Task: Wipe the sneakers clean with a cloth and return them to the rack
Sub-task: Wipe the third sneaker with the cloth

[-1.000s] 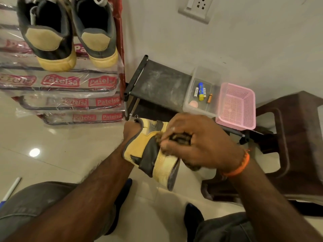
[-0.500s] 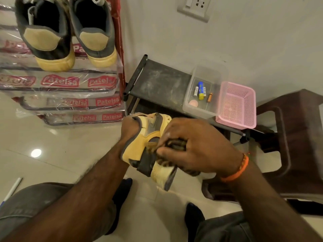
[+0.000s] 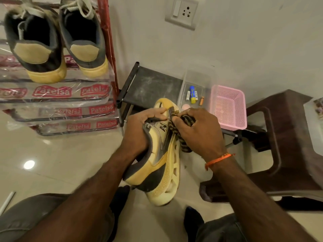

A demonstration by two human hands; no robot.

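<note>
Sneaker [image 3: 162, 159] turned lengthwise, sole rightward; right hand [image 3: 197, 131] with cloth [image 3: 183, 135] shifted toward toe.

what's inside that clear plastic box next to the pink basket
In the clear box: a blue and yellow tube, a white battery, a small orange item, a pinkish round thing. The sneaker's toe hides its near corner.

Wall: a white switch-and-socket plate [image 3: 181, 12] sits up far right.
Low black stand [image 3: 153, 84]: carries a clear box [image 3: 195, 81] with batteries [image 3: 192, 94], pink basket [image 3: 227, 109] touching its right side.
Right: a brown plastic stool [image 3: 286, 140].
</note>
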